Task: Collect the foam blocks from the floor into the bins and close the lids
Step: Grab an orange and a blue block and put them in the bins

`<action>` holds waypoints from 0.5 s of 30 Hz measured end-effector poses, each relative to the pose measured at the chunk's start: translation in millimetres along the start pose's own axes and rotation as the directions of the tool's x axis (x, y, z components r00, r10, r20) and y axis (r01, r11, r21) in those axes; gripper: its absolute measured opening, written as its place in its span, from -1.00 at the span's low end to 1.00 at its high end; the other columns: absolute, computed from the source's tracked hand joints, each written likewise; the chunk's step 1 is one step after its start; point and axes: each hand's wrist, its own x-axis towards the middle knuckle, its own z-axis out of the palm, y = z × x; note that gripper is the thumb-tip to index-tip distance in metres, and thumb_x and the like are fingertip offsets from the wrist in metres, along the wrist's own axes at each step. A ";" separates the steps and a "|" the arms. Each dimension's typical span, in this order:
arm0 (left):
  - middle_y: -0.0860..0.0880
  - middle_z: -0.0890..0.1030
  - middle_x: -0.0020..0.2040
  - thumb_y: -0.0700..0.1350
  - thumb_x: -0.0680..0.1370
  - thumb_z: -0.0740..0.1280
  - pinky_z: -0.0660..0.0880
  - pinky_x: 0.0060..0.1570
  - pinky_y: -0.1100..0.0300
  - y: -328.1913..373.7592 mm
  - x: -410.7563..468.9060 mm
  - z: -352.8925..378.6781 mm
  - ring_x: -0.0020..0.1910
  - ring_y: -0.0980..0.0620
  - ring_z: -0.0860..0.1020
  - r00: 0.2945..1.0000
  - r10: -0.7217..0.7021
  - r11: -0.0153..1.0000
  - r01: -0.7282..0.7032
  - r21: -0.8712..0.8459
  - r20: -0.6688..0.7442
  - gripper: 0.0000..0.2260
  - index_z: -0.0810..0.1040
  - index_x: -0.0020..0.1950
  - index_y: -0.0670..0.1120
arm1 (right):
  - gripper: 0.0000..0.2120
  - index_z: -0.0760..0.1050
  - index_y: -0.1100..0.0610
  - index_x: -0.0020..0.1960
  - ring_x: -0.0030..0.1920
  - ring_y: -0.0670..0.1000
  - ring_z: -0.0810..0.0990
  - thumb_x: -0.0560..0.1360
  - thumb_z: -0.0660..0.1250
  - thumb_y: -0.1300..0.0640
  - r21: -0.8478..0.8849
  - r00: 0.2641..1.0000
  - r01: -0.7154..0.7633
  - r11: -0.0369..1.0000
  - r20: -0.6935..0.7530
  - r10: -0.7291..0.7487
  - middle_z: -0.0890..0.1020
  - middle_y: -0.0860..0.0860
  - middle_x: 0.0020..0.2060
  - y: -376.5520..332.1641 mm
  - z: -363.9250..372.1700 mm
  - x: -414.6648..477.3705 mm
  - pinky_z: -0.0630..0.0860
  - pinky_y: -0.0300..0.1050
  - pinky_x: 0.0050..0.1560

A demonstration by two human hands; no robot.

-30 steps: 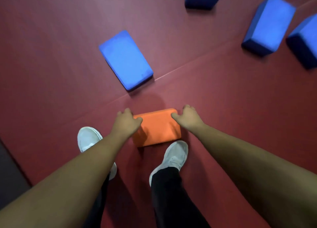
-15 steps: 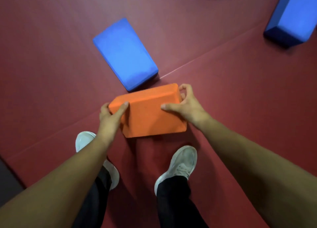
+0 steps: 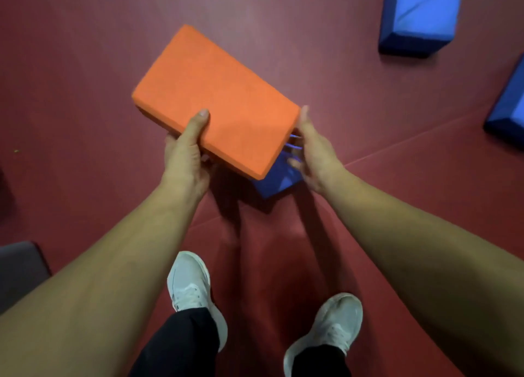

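Orange foam block (image 3: 215,101) is up off the red floor (image 3: 85,65), held flat and angled so its long side runs from far left to near right. The left hand (image 3: 184,161) grips its near long edge, thumb (image 3: 198,124) pressed on top and the fingers tucked underneath. The right hand (image 3: 314,155) sits at the block's near-right corner with its thumb against the end, but its fingers are a blur, so honestly can't tell if it's actually gripping. A blue block (image 3: 279,178) lies on the floor right below, mostly hidden. Two more blue blocks are on the floor: one far right (image 3: 419,16), one at the right edge (image 3: 507,110). White sneakers (image 3: 192,286) down near.
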 end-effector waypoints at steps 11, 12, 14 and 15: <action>0.09 0.61 0.11 0.07 0.30 0.51 0.57 0.14 0.03 -14.1 46.8 -86.5 0.04 0.11 0.62 0.975 0.179 0.895 -0.106 0.433 -0.132 -0.36 0.39 0.34 0.02 | 0.00 0.27 0.28 0.38 0.35 0.26 0.41 0.20 0.61 -0.25 -0.893 0.974 -0.102 0.439 -0.180 -0.139 0.42 0.27 0.32 74.0 3.8 56.8 0.38 0.09 0.33; 0.08 0.61 0.11 0.06 0.28 0.49 0.57 0.12 0.03 -14.0 49.4 -87.0 0.04 0.10 0.62 0.977 0.161 0.903 -0.088 0.420 -0.140 -0.33 0.37 0.34 0.01 | 0.00 0.26 0.25 0.35 0.33 0.26 0.43 0.16 0.64 -0.23 -0.858 0.975 -0.101 0.503 -0.185 -0.121 0.43 0.27 0.30 78.0 7.3 53.9 0.41 0.10 0.31; 0.04 0.60 0.08 0.03 0.24 0.46 0.58 0.01 0.06 -11.0 51.7 -86.7 -0.01 0.08 0.61 0.985 0.113 0.918 -0.052 0.394 -0.133 -0.32 0.34 0.33 -0.04 | -0.11 0.24 0.20 0.21 0.24 0.24 0.51 0.15 0.66 -0.17 -0.799 0.979 -0.038 0.600 -0.151 -0.138 0.49 0.24 0.22 84.9 13.5 45.0 0.49 0.10 0.20; 0.03 0.59 0.06 0.01 0.24 0.44 0.56 -0.05 0.09 -7.7 50.8 -86.7 -0.04 0.08 0.61 0.987 0.103 0.918 -0.047 0.395 -0.122 -0.32 0.32 0.32 -0.06 | -0.16 0.23 0.17 0.15 0.20 0.22 0.53 0.15 0.67 -0.13 -0.780 0.971 0.008 0.626 -0.144 -0.191 0.51 0.21 0.19 84.4 17.6 38.7 0.50 0.11 0.15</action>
